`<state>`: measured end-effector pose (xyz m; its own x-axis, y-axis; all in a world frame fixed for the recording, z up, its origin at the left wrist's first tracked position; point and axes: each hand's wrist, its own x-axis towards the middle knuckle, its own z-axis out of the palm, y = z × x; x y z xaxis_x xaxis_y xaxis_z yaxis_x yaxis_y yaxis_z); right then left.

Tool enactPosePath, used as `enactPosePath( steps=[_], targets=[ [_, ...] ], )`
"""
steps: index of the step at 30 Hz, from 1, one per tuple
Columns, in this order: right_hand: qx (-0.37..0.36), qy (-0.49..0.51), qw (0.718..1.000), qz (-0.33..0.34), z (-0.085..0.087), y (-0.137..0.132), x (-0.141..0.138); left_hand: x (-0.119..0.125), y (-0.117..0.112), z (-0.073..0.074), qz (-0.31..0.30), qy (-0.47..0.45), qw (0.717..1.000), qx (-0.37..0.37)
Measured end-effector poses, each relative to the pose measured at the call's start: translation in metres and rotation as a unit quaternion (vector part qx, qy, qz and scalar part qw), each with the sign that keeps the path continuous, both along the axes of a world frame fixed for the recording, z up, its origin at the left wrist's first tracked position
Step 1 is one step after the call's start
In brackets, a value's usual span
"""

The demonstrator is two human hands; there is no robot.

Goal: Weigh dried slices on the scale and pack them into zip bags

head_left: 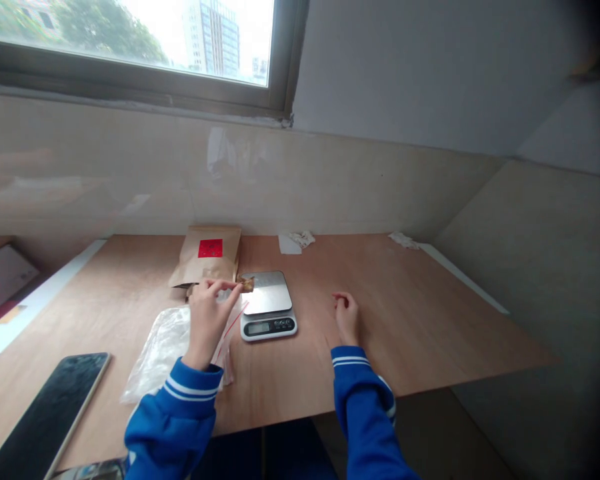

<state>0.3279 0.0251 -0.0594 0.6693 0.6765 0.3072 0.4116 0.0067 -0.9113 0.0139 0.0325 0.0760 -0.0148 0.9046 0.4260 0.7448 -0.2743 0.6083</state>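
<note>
Scale [269, 303] on the worktop [405, 320]; left hand [207, 313] has its grip clamped on a brown scrap [247, 285] over the scale's far-left corner. Right hand [347, 317] rests right of it, grip loosely apart, empty.

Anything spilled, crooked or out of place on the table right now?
Nothing spilled or damaged. The scale sits slightly turned, and the left hand holds a brown piece at its edge. Two crumpled white scraps lie loose by the back wall.
</note>
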Motion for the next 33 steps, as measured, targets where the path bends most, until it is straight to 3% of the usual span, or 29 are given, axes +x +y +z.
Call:
enactPosePath(
  steps=[3, 7, 10, 14, 18, 20, 25, 27, 29, 33],
  targets=[
    [0.002, -0.003, 1.000, 0.000, 0.001, 0.000, -0.001, 0.018, 0.016, -0.019, -0.070, -0.045, 0.995, -0.048],
    [0.007, -0.006, 1.000, -0.003, 0.002, 0.001, -0.001, 0.031, 0.030, -0.045, -0.013, 0.032, 0.997, -0.071],
    [0.012, -0.006, 1.000, -0.007, 0.001, 0.001, -0.001, 0.028, 0.025, -0.052, 0.009, 0.095, 0.993, -0.069],
    [0.020, -0.001, 1.000, -0.012, 0.001, 0.001, -0.002, 0.007, -0.002, -0.045, -0.005, 0.139, 0.989, -0.059],
    [0.024, 0.003, 1.000, -0.013, 0.001, 0.001, -0.002, -0.020, -0.030, -0.038, 0.098, 0.160, 0.978, -0.094],
    [0.023, 0.005, 1.000, -0.014, 0.000, 0.001, -0.002, -0.033, -0.035, -0.040, 0.097, 0.179, 0.973, -0.106],
    [0.023, 0.011, 1.000, -0.013, -0.001, 0.001, -0.002, -0.061, -0.023, -0.053, 0.075, 0.234, 0.960, -0.131],
    [0.024, 0.012, 1.000, -0.014, -0.001, 0.001, -0.002, -0.070, -0.013, -0.052, 0.080, 0.237, 0.959, -0.135],
    [0.026, 0.013, 0.999, -0.015, -0.001, 0.001, -0.002, -0.076, -0.004, -0.041, 0.095, 0.226, 0.958, -0.151],
    [0.029, 0.014, 0.999, -0.020, 0.000, 0.002, -0.002, -0.087, 0.015, -0.007, 0.119, 0.192, 0.963, -0.150]
  ],
)
